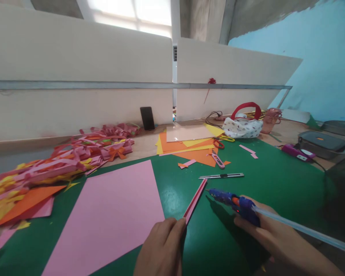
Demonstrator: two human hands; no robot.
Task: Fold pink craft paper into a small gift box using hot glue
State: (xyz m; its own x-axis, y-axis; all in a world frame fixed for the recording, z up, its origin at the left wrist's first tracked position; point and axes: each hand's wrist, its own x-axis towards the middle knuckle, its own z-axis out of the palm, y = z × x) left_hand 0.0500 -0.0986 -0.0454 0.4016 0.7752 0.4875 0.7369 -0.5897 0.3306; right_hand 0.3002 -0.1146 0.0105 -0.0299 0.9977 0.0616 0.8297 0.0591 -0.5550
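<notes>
Pinching pink strip (194, 201), lengthwise away-right, with left hand (161, 247); gripping leftward-pointing glue gun (237, 204) with right hand (266, 234).

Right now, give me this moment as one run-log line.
left hand: pinching pink folded strip | right hand: gripping blue glue gun, nozzle near strip's far end | surface: green mat | nearby: pink sheet, utility knife

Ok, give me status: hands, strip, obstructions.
Left hand pinches pink strip at near end. Right hand grips glue gun, nozzle beside strip's far end. Utility knife lies just beyond on green mat.
</notes>
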